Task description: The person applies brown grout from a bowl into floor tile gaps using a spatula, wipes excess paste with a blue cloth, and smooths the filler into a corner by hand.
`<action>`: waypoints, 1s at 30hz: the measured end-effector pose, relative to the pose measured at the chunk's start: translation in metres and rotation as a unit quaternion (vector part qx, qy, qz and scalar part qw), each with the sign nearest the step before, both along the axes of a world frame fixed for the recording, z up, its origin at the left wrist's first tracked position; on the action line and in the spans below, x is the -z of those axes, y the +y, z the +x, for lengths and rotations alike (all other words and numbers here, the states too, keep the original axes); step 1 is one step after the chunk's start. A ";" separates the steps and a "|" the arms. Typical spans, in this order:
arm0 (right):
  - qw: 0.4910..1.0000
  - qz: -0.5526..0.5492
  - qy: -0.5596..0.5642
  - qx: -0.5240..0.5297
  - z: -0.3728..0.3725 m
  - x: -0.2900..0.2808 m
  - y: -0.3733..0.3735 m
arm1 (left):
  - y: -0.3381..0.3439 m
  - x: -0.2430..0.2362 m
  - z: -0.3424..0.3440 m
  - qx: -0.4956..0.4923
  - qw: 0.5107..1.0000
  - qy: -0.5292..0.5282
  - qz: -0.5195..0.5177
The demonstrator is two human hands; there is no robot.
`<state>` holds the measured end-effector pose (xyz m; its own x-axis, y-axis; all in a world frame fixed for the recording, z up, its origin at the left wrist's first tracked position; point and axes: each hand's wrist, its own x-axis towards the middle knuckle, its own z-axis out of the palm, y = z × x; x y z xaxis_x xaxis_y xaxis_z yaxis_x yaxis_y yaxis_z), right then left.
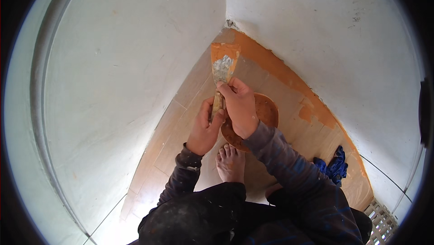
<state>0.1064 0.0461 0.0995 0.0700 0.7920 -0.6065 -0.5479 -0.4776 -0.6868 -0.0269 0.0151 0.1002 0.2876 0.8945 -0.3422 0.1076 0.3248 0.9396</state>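
A putty knife [224, 62] points away from me toward the corner. Its wide blade is smeared with orange paste around a bare grey metal patch. My left hand [204, 129] is closed on the end of its handle. With thumb and fingers, my right hand [242, 109] grips the handle just below the blade. Under my right hand stands a round brown-orange bowl [276, 109] on the floor. Paste of the same colour coats its inside, and my right hand and forearm hide part of it.
White walls [135, 55] meet at the far corner. Along the right wall's foot runs a band of orange paste [271, 66] on the tiled floor, with a smeared patch beside it. A blue cloth [335, 166] lies at right, near a pale plastic crate [379, 218]. My bare foot [231, 163] is beside the bowl.
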 end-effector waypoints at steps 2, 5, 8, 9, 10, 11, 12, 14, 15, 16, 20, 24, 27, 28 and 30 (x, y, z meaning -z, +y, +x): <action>0.999 0.008 -0.016 -0.037 0.001 -0.011 -0.006 | -0.005 0.001 -0.005 -0.018 1.000 -0.008 -0.021; 0.992 0.111 -0.015 -0.060 0.008 -0.019 -0.017 | -0.005 -0.002 -0.016 -0.048 0.975 -0.171 -0.134; 0.982 0.162 -0.052 -0.082 0.020 -0.010 -0.032 | -0.008 -0.004 -0.019 -0.042 0.887 -0.371 -0.271; 0.981 0.151 -0.120 -0.022 0.020 -0.009 -0.035 | -0.010 -0.005 -0.018 -0.023 0.848 -0.426 -0.316; 0.978 0.144 -0.153 0.010 0.024 -0.011 -0.037 | -0.013 -0.007 -0.017 -0.021 0.849 -0.423 -0.317; 0.972 0.137 -0.186 0.042 0.026 -0.012 -0.040 | -0.015 -0.008 -0.015 -0.002 0.803 -0.477 -0.358; 0.991 0.118 -0.058 -0.039 0.033 -0.023 -0.041 | -0.018 -0.011 -0.014 0.015 0.753 -0.525 -0.395; 0.985 0.100 0.073 -0.118 0.040 -0.033 -0.044 | -0.024 -0.011 -0.015 0.049 0.785 -0.480 -0.388; 0.989 0.077 0.051 -0.112 0.044 -0.035 -0.048 | -0.026 -0.010 -0.013 0.083 0.809 -0.439 -0.383; 0.992 0.053 0.029 -0.107 0.046 -0.035 -0.051 | -0.026 -0.009 -0.011 0.085 0.807 -0.440 -0.384; 0.967 0.135 -0.195 -0.093 0.056 -0.026 -0.068 | -0.013 -0.022 0.003 0.068 0.987 0.127 0.071; 0.877 0.170 -0.406 -0.192 0.048 -0.024 -0.086 | 0.009 -0.040 0.034 -0.064 0.996 -0.005 0.062; 0.806 0.231 -0.521 -0.160 0.045 -0.023 -0.086 | 0.007 -0.040 0.048 -0.138 0.978 -0.142 -0.071; 0.782 0.244 -0.552 -0.157 0.045 -0.023 -0.087 | 0.007 -0.039 0.049 -0.136 0.978 -0.141 -0.073; 0.769 0.239 -0.568 -0.171 0.043 -0.023 -0.090 | 0.007 -0.038 0.050 -0.175 0.956 -0.204 -0.116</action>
<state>0.1499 -0.0437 0.1227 0.0787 0.9952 0.0575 0.6361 -0.0057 -0.7716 0.0227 0.0216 0.1383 0.1370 0.8740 -0.4662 -0.4062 0.4788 0.7783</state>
